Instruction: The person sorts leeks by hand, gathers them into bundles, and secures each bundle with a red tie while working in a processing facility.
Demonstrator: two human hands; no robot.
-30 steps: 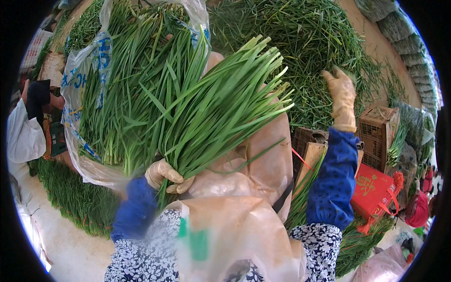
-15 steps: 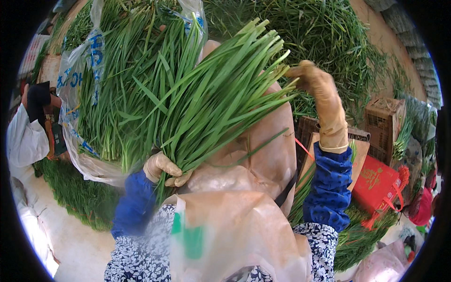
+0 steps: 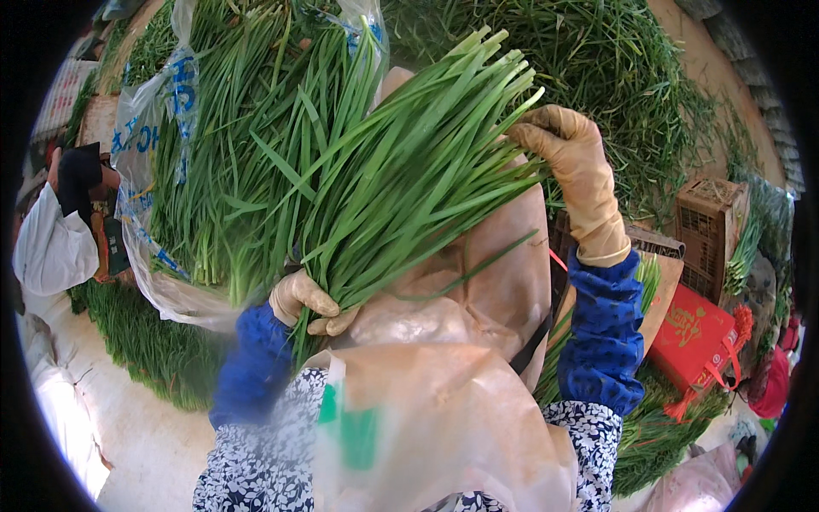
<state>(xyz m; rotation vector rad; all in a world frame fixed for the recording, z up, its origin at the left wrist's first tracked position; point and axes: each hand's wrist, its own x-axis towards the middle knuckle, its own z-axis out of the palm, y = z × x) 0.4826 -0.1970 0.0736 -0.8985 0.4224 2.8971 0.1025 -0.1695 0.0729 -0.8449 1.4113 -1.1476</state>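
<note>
A large bunch of garlic chives [image 3: 409, 162] lies slantwise across my lap, its pale cut ends at the upper right. My left hand [image 3: 303, 303], in a pale rubber glove, is closed round the leafy lower end. At the stem ends, my gloved right hand [image 3: 563, 141] pinches among the stalks with thumb and fingers; exactly which stalks it grips is partly hidden. One loose green blade [image 3: 495, 256] sticks out below the bunch over the brownish plastic apron [image 3: 444, 401].
A clear plastic bag [image 3: 141, 192] full of chives is at the left. Loose greens [image 3: 589, 68] are heaped beyond my right hand. At the right are a wooden crate [image 3: 710, 226] and a red box [image 3: 693, 333]. More chives [image 3: 145, 358] lie on the floor at lower left.
My right hand has come in slightly closer to the stem ends, its fingers now among them. My left hand keeps its hold on the bunch. The whole view has shifted a little.
</note>
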